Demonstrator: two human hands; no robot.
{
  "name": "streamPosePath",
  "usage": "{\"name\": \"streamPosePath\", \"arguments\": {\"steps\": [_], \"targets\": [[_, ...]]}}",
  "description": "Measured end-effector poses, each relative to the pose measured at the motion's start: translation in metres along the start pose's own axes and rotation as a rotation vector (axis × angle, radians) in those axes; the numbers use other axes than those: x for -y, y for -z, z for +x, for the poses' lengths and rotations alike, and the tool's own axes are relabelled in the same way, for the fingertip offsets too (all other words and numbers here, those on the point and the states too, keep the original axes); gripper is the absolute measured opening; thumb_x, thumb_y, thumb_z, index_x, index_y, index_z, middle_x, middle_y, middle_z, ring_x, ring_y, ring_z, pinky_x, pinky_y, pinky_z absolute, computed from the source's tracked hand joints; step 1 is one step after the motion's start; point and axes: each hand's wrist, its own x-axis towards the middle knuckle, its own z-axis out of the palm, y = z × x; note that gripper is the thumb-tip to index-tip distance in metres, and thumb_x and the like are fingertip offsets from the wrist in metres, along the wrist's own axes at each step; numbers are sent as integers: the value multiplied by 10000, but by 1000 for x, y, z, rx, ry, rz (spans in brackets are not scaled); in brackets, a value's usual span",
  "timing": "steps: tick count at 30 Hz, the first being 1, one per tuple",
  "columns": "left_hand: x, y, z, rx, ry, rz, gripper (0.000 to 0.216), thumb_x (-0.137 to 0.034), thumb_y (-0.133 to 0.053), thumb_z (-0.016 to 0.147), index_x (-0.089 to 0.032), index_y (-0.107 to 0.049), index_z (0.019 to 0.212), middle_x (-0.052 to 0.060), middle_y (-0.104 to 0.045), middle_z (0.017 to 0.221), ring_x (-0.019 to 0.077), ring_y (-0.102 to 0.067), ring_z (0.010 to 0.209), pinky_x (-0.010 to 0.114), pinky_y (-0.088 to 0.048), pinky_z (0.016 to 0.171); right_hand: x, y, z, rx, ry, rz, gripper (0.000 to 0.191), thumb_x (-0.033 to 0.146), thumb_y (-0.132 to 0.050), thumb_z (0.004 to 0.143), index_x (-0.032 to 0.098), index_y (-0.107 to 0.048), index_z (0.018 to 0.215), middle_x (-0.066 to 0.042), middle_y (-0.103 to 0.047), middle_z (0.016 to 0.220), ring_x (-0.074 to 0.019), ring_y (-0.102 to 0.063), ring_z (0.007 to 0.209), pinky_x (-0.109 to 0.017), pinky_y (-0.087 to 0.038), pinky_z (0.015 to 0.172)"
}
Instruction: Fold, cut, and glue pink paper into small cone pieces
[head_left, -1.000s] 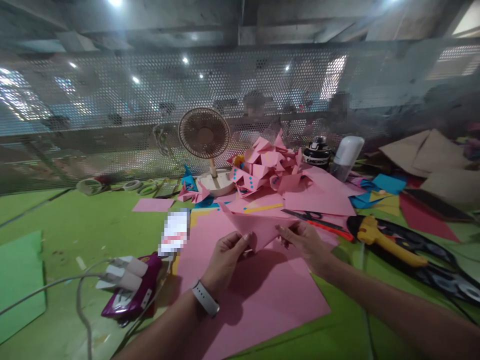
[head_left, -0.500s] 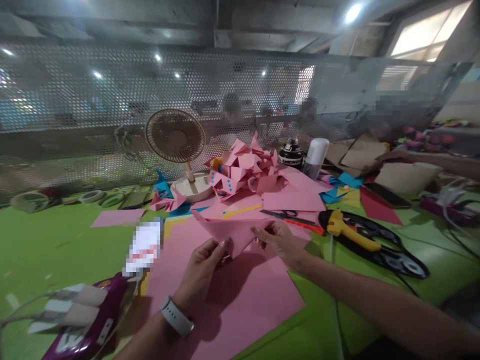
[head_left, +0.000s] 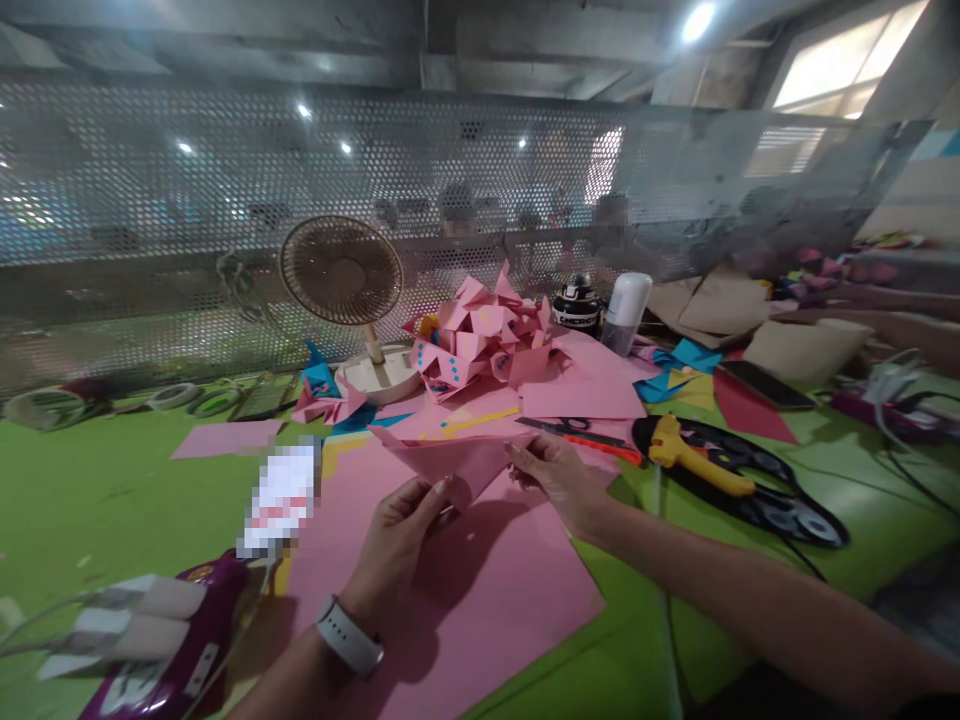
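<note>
A folded piece of pink paper (head_left: 450, 462) is held up between both hands. My left hand (head_left: 409, 525) pinches its lower left part between thumb and fingers. At the paper's right end, my right hand (head_left: 551, 475) grips the edge with thumb and fingertips. Under the hands lies a large pink sheet (head_left: 495, 620), with their shadows on it. Just beyond the right hand are dark scissors (head_left: 574, 430) and a red-orange cutter (head_left: 604, 447). Behind the held paper rises a heap of folded pink paper pieces (head_left: 487, 335), some with blue dots.
A glue gun (head_left: 697, 465) with a yellow handle rests on a black holder at right. A fan (head_left: 341, 270) stands behind. A purple power strip (head_left: 169, 640) with plugs lies front left, a bottle (head_left: 626, 310) farther back. A co-worker's arm (head_left: 885, 320) reaches in at far right.
The whole view has shifted slightly, so things sit a little farther left. Both hands keep their hold on the pink paper, with hardly any other movement.
</note>
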Motion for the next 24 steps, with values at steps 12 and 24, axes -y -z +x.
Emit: {"name": "streamPosePath", "arguments": {"steps": [12,24], "targets": [[2,1,-1,22,-6,4,227,-345,-712,710,-144,-614,671,-30,-551,635,63,-466,579,162,-433,597,-5,1,-1,5,3,36,314,433,-727,657,161,-570,666,42,-558,560,-71,-473,512,-219,-353,531],[4,1,-3,88,70,-48,233,-319,-731,695,-119,-616,730,2,-580,635,95,-516,582,249,-502,627,-1,-2,-3,22,74,-76,315,444,-706,674,156,-579,655,33,-547,549,-81,-471,509,-226,-358,513]]}}
